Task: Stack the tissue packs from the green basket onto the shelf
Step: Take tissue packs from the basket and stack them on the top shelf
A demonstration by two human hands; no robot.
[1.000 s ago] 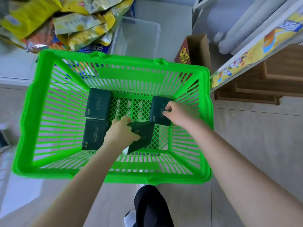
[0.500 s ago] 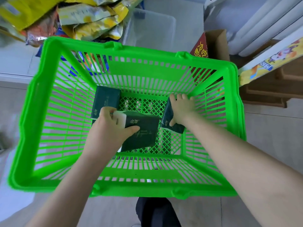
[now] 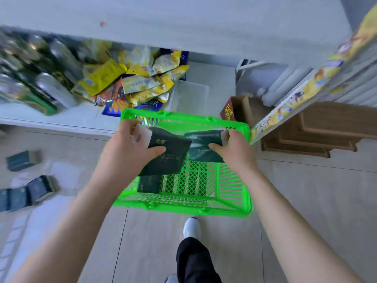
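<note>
The green basket (image 3: pixel 232 209) stands on the floor in front of my feet. My left hand (image 3: pixel 126 148) grips a dark green tissue pack (image 3: pixel 169 158) lifted above the basket. Beside it, my right hand (image 3: pixel 232 148) grips a second dark green tissue pack (image 3: pixel 204 146), blurred, at about the same height. One more tissue pack (image 3: pixel 148 183) lies on the basket's bottom at the near left. A pale shelf board (image 3: pixel 183 25) runs across the top of the view.
Yellow snack bags (image 3: pixel 138 82) and blurred cans (image 3: pixel 40 78) fill a lower shelf at the left. Dark tissue packs (image 3: pixel 30 188) lie at the far left. A clear bin (image 3: pixel 191 97), a small carton (image 3: pixel 236 111) and a wooden step (image 3: pixel 318 131) stand behind and right of the basket.
Both hands rose out of the basket, each carrying a tissue pack. The view tilted up and back, so the basket looks smaller and the shelves came into sight.
</note>
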